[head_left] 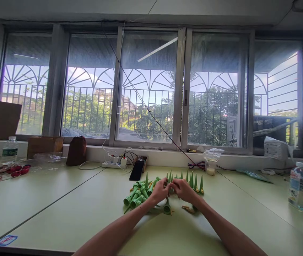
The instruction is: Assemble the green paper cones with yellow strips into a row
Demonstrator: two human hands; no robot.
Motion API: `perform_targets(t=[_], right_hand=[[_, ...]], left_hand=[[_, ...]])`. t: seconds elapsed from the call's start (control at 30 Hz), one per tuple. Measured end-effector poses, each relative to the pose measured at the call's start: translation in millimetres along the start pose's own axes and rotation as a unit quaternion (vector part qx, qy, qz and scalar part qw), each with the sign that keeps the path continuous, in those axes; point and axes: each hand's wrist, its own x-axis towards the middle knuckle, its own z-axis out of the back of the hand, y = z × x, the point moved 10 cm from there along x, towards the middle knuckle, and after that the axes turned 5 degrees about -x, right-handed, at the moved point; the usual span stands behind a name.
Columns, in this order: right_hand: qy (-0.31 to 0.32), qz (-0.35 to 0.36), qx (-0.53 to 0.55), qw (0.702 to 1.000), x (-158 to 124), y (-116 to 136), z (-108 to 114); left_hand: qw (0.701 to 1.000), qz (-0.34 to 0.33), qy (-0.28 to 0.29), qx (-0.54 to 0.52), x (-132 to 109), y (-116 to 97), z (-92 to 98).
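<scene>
My left hand [160,191] and my right hand [183,189] meet over a pile of green cone-shaped plastic pieces [138,195] on a pale green table [87,209]. Both hands have their fingers curled and pinch a small green piece [171,190] between them. Several green cones [194,182] stand upright just behind my right hand. One cone [167,207] lies in front of my hands, with small yellowish bits [188,209] beside it.
A black phone [136,170] and a power strip [114,164] with cables lie behind the pile. A plastic cup in a bag [211,164], water bottles [297,188] [9,150], a brown pouch [76,150], cardboard boxes [44,145] and red items [18,170] stand around the table. Barred windows run along the back.
</scene>
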Motion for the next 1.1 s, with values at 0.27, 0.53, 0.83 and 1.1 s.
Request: perform_targets(t=[0.27,0.53,0.83,1.1], right_hand=[[-0.004,-0.004,-0.002,1.000,0.4,-1.8,-0.5],[0.001,-0.002,0.002,1.000,0.4,-2.2,-2.1],[0.007,-0.002,-0.003,1.000,-0.1,-5.8,-5.3],[0.010,-0.003,-0.008,1.000,0.1,-5.8,-6.4]], left_hand=[[1.000,0.000,0.004,-0.001,-1.4,-1.6,-0.4],[1.000,0.001,-0.001,0.002,-2.7,-4.7,1.6],[0.999,0.009,0.030,-0.042,-4.5,-6.7,-4.8],[0.998,0.004,0.032,-0.054,-4.0,-5.8,-6.6]])
